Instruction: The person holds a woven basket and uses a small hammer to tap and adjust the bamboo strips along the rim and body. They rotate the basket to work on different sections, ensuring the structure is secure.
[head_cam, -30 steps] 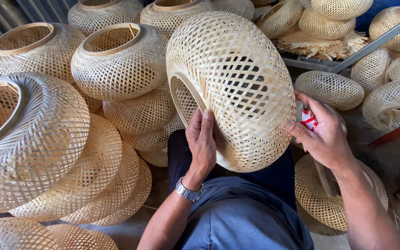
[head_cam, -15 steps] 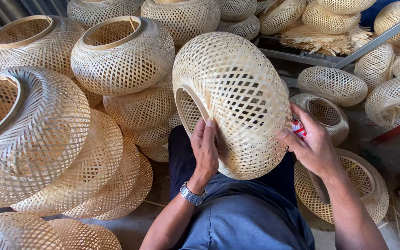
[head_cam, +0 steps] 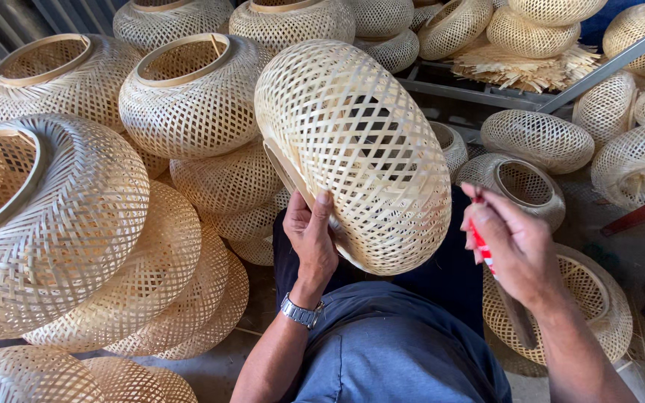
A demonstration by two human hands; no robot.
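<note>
My left hand [head_cam: 312, 240] grips the rim of a round woven bamboo basket [head_cam: 356, 149], holding it up on its side over my lap, its opening facing left. My right hand [head_cam: 513, 250] is just off the basket's right side, apart from it, closed around a small red and white tool [head_cam: 481, 246]. A wristwatch [head_cam: 299, 311] sits on my left wrist.
Stacks of similar woven bamboo baskets [head_cam: 76, 224] fill the left side and the back. More baskets [head_cam: 535, 138] lie at the right, one [head_cam: 591, 298] under my right forearm. A metal frame [head_cam: 487, 93] and a bundle of bamboo strips [head_cam: 524, 71] are behind.
My right hand has come off the basket's right side and pulled back to the right with the tool. The basket has tilted and shifted slightly left.
</note>
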